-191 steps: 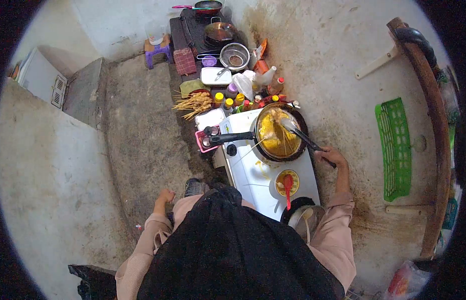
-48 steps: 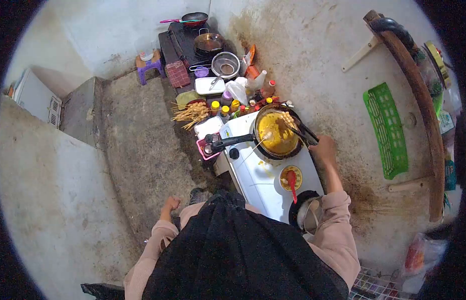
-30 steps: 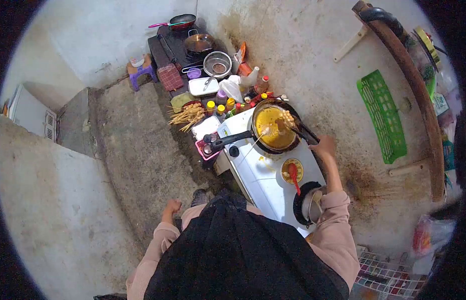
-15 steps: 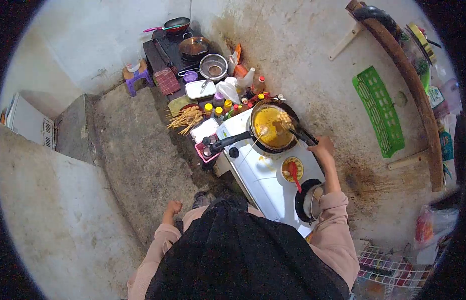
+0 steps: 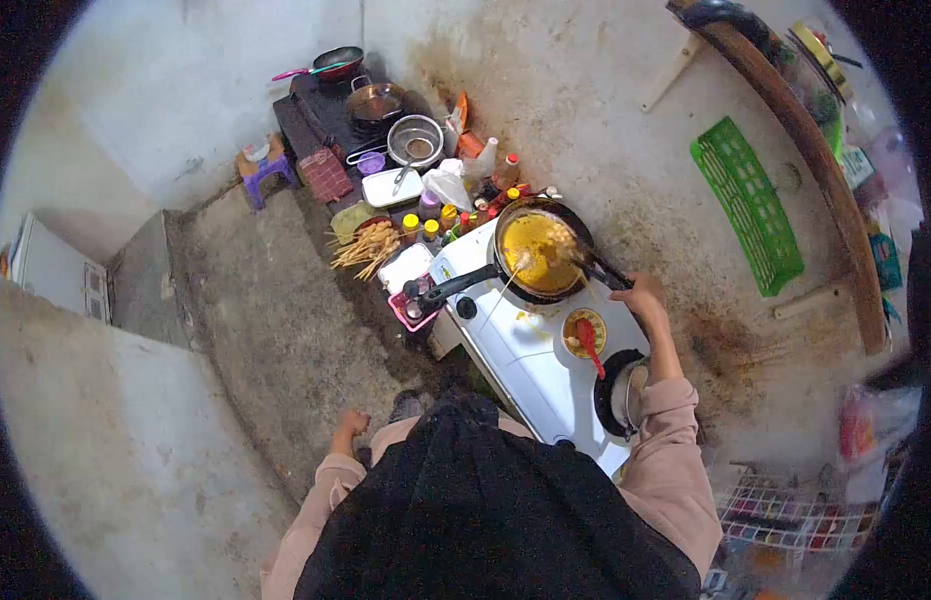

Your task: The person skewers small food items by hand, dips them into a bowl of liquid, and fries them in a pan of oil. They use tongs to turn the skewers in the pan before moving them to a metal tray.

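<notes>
My right hand is closed around black tongs at the right side of the frying pan. Their tips reach over the yellow, bubbling oil, close to a cluster of pale balls that looks skewered. Another thin stick leans over the pan's near rim, its pale end in the oil. The pan's black handle points left, with no hand on it. Low at my left side hangs my left hand, fingers curled in, with nothing visible in it.
The white stove carries a patterned bowl with a red spoon and a dark pot. Skewers, sauce bottles, a white tray and a strainer stand beyond. A green rack hangs on the wall.
The view has shifted slightly. My right hand stays at the pan with the tongs, whose tips and the skewered balls are now blurred, having moved slightly. My left hand stays low at my side.
</notes>
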{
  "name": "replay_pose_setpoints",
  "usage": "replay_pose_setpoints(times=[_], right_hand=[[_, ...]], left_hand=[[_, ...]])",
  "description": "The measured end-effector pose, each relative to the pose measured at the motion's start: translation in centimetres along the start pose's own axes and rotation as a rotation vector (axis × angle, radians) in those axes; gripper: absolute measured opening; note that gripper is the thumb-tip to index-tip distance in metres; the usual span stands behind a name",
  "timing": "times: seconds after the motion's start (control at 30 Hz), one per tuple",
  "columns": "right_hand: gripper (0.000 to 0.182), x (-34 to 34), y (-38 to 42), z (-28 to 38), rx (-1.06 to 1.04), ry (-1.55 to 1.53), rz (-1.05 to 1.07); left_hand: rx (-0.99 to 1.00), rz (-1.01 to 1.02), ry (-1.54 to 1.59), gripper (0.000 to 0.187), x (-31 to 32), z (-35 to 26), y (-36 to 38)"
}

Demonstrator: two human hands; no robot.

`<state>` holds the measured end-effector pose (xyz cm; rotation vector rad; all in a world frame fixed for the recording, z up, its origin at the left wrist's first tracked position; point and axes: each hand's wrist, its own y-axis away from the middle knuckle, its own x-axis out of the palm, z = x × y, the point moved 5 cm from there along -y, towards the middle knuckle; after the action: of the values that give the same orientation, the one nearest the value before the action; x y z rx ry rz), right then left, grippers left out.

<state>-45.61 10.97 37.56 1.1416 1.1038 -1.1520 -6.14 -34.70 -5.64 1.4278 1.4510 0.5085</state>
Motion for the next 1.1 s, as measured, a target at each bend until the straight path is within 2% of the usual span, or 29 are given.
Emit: replay_pose_setpoints(times=[0.03,0.07,0.13,0.2,0.27,0.33,0.37,0.4,0.43,0.47,0.57,0.6,0.67,0.77,0.8,0.83,0.9,0.97,1.03,1.1], right_hand=[[0.05,0.7,-0.3,-0.6,-0.011,-0.053,0.077],[0.05,0.1,-0.2,-0.7,0.01,-0.066,0.065],[0.047,-0.6,0.7,-0.9,0.115,-0.314,0.28],[0.044,1.2,0.0,-4.1,0.174,-0.441,0.259],[0.034,0.4,1.5,-5.3,0.181,-0.646,0.222],[0.034,-2.0,3.8,-6.2,0.254,-0.663,0.225],[0.033,-2.9,5.3,-7.0,0.287,-0.653,0.255],[0.036,-3.6,7.5,-7.9,0.332,-0.773,0.223],[0.037,-5.4,9.7,-8.2,0.331,-0.723,0.164],[0.036,-6.4,11.8,-9.7,0.412,-0.687,0.132],[0.035,-8.0,19.5,-14.0,0.567,-0.744,0.046],[0.035,-8.4,22.0,-15.2,0.583,-0.821,-0.007],[0.036,-9.4,27.6,-17.3,0.613,-0.885,-0.094],[0.038,-8.9,36.2,-21.3,0.652,-0.959,-0.227],[0.038,-8.7,39.1,-22.6,0.703,-0.879,-0.297],[0.038,-8.7,42.0,-23.7,0.749,-0.794,-0.364],[0.04,-7.8,46.9,-24.8,0.865,-0.765,-0.364],[0.042,-7.2,51.9,-25.9,1.039,-0.696,-0.336],[0.041,-2.9,56.4,-29.8,1.084,-0.658,-0.376],[0.041,-0.9,58.4,-30.5,1.119,-0.629,-0.319]], left_hand=[[0.011,-0.002,-0.021,0.025,-0.7,-0.1,0.2],[0.111,-0.011,0.01,0.026,-1.4,-1.1,1.5],[0.316,-0.013,0.064,0.027,-2.2,-3.4,5.4],[0.523,0.009,0.101,0.029,-2.8,-5.6,7.6],[0.399,0.054,-0.359,0.031,-2.7,-7.0,6.1],[0.221,0.063,-0.414,0.032,-2.6,-7.9,6.0],[0.249,0.078,-0.469,0.032,-2.8,-8.5,5.4],[0.27,0.14,-0.564,0.032,-2.7,-9.1,4.9],[0.287,0.205,-0.659,0.032,-1.9,-9.6,4.6],[0.222,0.1,-0.669,0.033,-2.7,-13.4,9.5],[0.314,0.125,-0.803,0.03,-1.4,-15.2,9.0],[0.333,0.141,-0.846,0.03,-1.0,-15.3,7.3],[0.307,0.319,-0.977,0.056,0.2,-13.8,0.9],[0.334,0.356,-1.014,0.052,1.7,-14.8,-3.4],[0.339,0.36,-1.005,0.05,2.4,-15.8,-2.9],[0.35,0.37,-1.03,0.05,0.1,-13.0,-0.1],[0.465,0.239,-1.057,0.047,4.0,-21.4,9.1],[0.464,0.299,-1.051,0.044,6.9,-21.7,10.2],[0.433,0.392,-0.999,0.04,9.8,-21.8,11.6],[0.393,0.471,-0.937,0.035,12.0,-21.7,12.6]])
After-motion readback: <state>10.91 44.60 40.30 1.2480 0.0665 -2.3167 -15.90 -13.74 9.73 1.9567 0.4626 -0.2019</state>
